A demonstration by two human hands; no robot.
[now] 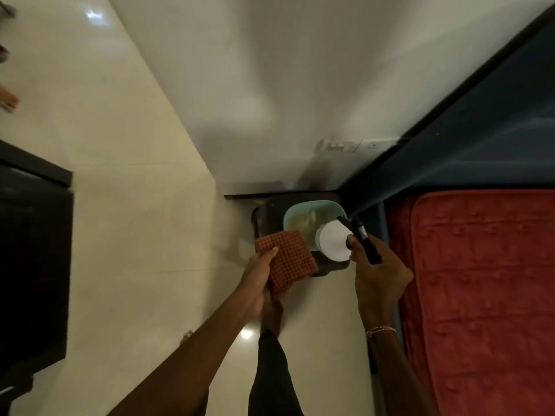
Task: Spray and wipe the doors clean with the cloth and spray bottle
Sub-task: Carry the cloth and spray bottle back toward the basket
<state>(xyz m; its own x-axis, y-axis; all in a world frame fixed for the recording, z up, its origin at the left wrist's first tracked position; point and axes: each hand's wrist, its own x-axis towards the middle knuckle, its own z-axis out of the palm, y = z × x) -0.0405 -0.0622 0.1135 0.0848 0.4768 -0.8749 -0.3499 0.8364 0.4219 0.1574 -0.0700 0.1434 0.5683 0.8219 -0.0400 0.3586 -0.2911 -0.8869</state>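
My left hand (258, 274) grips a red checked cloth (286, 259), which hangs over the near corner of a black stool. My right hand (378, 274) is curled round the black trigger head of the spray bottle (365, 241). The bottle's white round body (332, 240) points away from me, over the stool. Both hands are held out in front of me, about a hand's width apart. No door is plainly in view.
A black stool (267, 211) stands in the corner by the wall, with a teal basin (303, 217) on it. A bed with a red blanket (480, 295) runs along the right. Dark furniture (33, 250) stands at the left. A switchboard (357, 145) sits on the white wall.
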